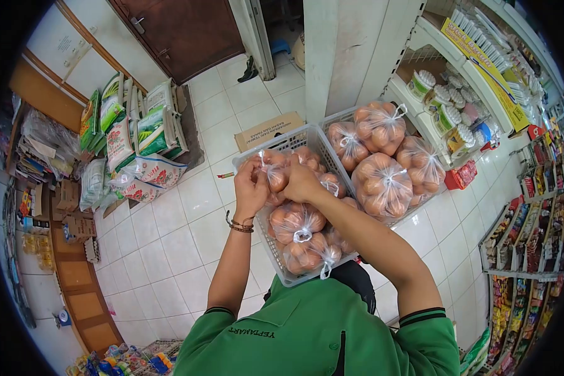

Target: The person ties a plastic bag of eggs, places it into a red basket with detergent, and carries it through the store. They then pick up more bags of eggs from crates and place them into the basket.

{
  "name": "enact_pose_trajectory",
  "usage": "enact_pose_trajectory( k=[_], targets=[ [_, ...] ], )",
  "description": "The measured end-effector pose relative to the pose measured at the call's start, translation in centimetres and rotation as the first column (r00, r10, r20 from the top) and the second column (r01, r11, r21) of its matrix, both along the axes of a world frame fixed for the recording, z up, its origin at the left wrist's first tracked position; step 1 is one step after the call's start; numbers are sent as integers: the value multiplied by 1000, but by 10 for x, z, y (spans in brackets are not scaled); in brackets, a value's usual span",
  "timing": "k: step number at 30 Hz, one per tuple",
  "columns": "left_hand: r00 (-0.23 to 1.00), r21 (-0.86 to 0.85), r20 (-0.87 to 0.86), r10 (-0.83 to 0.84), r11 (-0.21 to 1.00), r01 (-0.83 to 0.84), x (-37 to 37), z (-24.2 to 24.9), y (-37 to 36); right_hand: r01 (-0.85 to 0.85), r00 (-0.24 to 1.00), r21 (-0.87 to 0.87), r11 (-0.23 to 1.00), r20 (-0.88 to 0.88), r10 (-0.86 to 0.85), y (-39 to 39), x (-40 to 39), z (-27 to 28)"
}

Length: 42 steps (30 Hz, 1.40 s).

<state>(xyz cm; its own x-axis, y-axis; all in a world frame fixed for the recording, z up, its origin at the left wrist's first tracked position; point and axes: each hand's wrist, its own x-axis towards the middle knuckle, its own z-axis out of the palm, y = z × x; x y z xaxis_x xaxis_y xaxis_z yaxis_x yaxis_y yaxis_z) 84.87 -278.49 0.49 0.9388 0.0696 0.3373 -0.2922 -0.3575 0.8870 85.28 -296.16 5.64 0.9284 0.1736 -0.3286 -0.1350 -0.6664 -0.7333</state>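
Note:
My left hand [250, 186], with dark bracelets at its wrist, curls round the left side of a clear plastic bag of brown eggs [274, 170]. From the other side, my right hand [302, 180] grips the same bag near its gathered top. The bag is at the far end of a grey plastic crate [277, 274], and the hands hide part of it. Below them in the crate lie more knotted egg bags, among them a middle bag [296, 222] and a front bag [308, 252].
A second crate [332, 120] touches the first on its right and holds several large egg bags [382, 185]. A flat cardboard box [269, 130] lies behind. Rice sacks [145, 131] are stacked at left. Shelves with cotton-bud tubs [448, 118] and snack packets [514, 313] stand at right.

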Motion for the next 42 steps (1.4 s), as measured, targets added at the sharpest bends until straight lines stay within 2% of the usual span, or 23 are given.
enact_pose_trajectory(
  k=[2, 5, 6, 8, 10, 12, 14, 15, 17, 19, 21, 23, 24, 25, 27, 31, 35, 36, 37, 39, 40, 41, 42],
  targets=[
    [999, -6, -34, 23, 1000, -23, -3, 4, 1, -228, 955, -114, 967, 165, 245, -4, 3, -6],
    [993, 47, -114, 37, 998, -31, -9, 12, 2, -247, 945, -202, 948, 166, 281, -11, -4, 27],
    [997, 99, -72, 31, 995, -24, -9, 12, 2, -247, 946, -202, 948, 163, 282, -15, -1, 22],
    [999, 148, -32, 25, 989, -20, -12, 19, 0, -151, 922, -240, 959, 317, 224, -28, 8, 6],
    [998, 299, 43, 41, 953, -52, -19, 35, -9, -117, 929, -212, 970, 322, 182, -49, 20, 20],
    [997, 335, 52, 53, 940, -67, -23, 34, -15, -86, 937, -182, 980, 321, 141, -70, 16, 37],
    [997, 373, 63, 52, 925, -72, -24, 32, -15, 67, 938, 28, 997, 339, -72, -90, 6, 62],
    [999, 357, 31, 18, 934, -28, -23, 31, -11, 71, 939, 26, 997, 336, -75, -98, 0, 72],
    [1000, 340, -5, -28, 940, 28, -19, 30, -6, 100, 923, 225, 969, 342, -174, -114, -15, 85],
    [996, 310, -63, -69, 947, 85, -16, 29, -3, 89, 897, 280, 956, 395, -200, -129, -34, 92],
    [992, 321, -85, -90, 940, 113, -18, 29, -4, 153, 869, 500, 852, 343, -358, -143, -58, 102],
    [999, 369, -13, -49, 928, 50, -23, 38, -10, 215, 846, 490, 845, 339, -412, -157, -86, 104],
    [998, 436, 66, 18, 899, -45, -32, 44, -16, 266, 822, 546, 795, 303, -483, -165, -100, 101],
    [998, 442, 56, 3, 897, -28, -39, 52, -21, 314, 793, 597, 738, 262, -550, -173, -116, 97],
    [972, 347, 226, 65, 927, -143, -57, 69, -29, 353, 768, 612, 708, 243, -593, -191, -151, 82],
    [973, 271, 228, -38, 962, -26, -110, 94, -44, 573, 559, 628, 526, 170, -811, -237, -216, 24],
    [931, 123, 343, -124, 989, 86, -175, 109, -82, 818, 380, 440, 371, 72, -922, -295, -279, -76],
    [915, 124, 359, -185, 981, 149, -191, 117, -94, 851, 368, 389, 353, 40, -929, -305, -294, -105],
    [890, -7, 294, -349, 930, 367, -207, 120, -106, 872, 374, 347, 345, -17, -927, -314, -308, -135],
    [735, -242, 136, -665, 697, 675, -232, 128, -135, 911, 394, 172, 374, -102, -913, -324, -338, -205],
    [538, -370, -14, -843, 504, 780, -237, 129, -152, 894, 447, 63, 443, -102, -889, -328, -359, -257],
    [319, -413, -143, -937, 350, 841, -240, 123, -170, 877, 477, -5, 480, -103, -873, -329, -380, -317],
    [193, -468, -287, -938, 313, 827, -251, 109, -186, 811, 567, -109, 575, -102, -818, -326, -397, -364]
  ],
)
